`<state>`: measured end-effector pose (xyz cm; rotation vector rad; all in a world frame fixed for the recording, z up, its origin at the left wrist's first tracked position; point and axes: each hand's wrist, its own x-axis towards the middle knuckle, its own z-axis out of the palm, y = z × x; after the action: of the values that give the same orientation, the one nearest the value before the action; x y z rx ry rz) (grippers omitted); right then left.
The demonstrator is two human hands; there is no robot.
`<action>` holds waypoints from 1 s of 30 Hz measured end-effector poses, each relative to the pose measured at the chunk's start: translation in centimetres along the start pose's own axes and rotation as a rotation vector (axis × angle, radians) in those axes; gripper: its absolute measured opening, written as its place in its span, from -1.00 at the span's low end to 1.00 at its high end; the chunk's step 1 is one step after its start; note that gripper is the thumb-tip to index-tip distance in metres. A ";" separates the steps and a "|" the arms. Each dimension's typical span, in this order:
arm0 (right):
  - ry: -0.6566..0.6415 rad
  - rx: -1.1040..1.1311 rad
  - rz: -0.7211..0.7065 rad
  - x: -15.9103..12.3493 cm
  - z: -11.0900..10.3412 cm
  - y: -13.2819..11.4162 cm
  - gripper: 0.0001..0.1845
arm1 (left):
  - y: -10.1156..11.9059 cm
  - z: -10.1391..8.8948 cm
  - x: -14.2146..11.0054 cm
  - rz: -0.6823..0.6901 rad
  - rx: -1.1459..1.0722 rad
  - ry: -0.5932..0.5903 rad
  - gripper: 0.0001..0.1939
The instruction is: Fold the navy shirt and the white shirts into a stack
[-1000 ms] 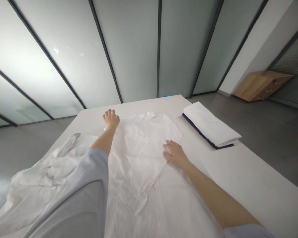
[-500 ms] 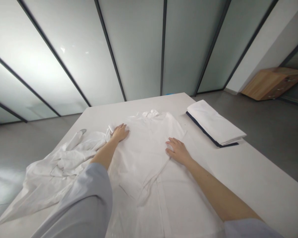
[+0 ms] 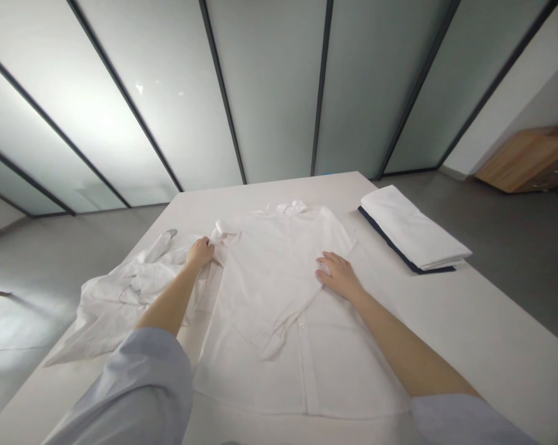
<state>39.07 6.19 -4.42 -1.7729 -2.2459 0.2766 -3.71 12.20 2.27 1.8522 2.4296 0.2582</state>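
Note:
A white button-up shirt (image 3: 269, 278) lies spread on the table, its collar (image 3: 292, 208) at the far end and its hem toward me. One sleeve is laid slantwise across its front. At the shirt's left edge, my left hand (image 3: 201, 252) is closed on the white sleeve (image 3: 219, 247) there, fingers curled and partly hidden. My right hand (image 3: 338, 275) rests on the right part of the shirt with fingers stretched out, by the end of a fold line.
A crumpled white garment (image 3: 116, 309) lies on the left of the table (image 3: 482, 321). At the right edge sits a folded white stack (image 3: 413, 225) on dark cloth (image 3: 390, 250). Frosted glass panels (image 3: 269, 86) stand behind, and a wooden cabinet (image 3: 524, 161) is at the far right.
My left hand has moved left off the shirt's front and closed on the sleeve at its edge. My right hand stays on the shirt. The view has shifted slightly left.

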 end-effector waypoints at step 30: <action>0.046 0.004 -0.029 0.5 0.8 0.8 -0.56 | 2.8 0.5 -2.7 0.042 -0.010 -0.172 -0.63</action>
<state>39.46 6.85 -5.41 -1.7254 -2.2352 0.2318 -0.20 10.34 2.20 1.8399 2.2741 0.1082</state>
